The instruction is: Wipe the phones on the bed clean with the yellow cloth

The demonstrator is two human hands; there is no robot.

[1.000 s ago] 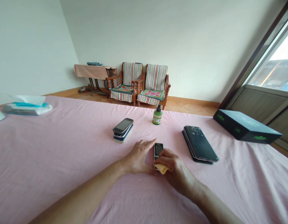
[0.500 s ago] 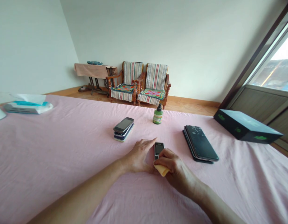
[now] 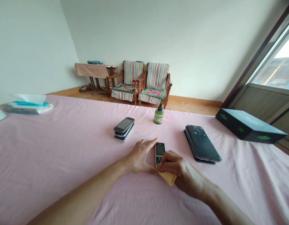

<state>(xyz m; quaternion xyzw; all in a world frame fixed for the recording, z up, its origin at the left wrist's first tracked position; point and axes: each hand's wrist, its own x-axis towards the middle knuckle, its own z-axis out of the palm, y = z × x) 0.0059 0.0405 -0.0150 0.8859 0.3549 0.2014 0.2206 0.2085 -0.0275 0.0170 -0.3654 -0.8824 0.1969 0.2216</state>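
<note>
A small keypad mobile phone (image 3: pixel 160 149) lies upright in line with my view on the pink cloth, its screen and upper keys showing. My left hand (image 3: pixel 140 157) spans its left side, with a fingertip at the top edge and the thumb near the bottom edge, steadying it. Pinched in my right hand (image 3: pixel 176 165) is a folded yellow cloth (image 3: pixel 169 178), pressed on the lower part of the keypad. That hand and cloth hide the phone's lower end.
Left of the hands is a stack of older phones (image 3: pixel 124 128); to the right, a stack of larger smartphones (image 3: pixel 203 143). A green spray bottle (image 3: pixel 159 115) stands ahead. Farther out are a black box (image 3: pixel 249 125) and a tissue pack (image 3: pixel 29 107). Two chairs (image 3: pixel 156 78) stand beyond the table.
My right hand has slid the yellow cloth down the phone toward me and slightly right, uncovering more keys. My left hand has stayed in place.
</note>
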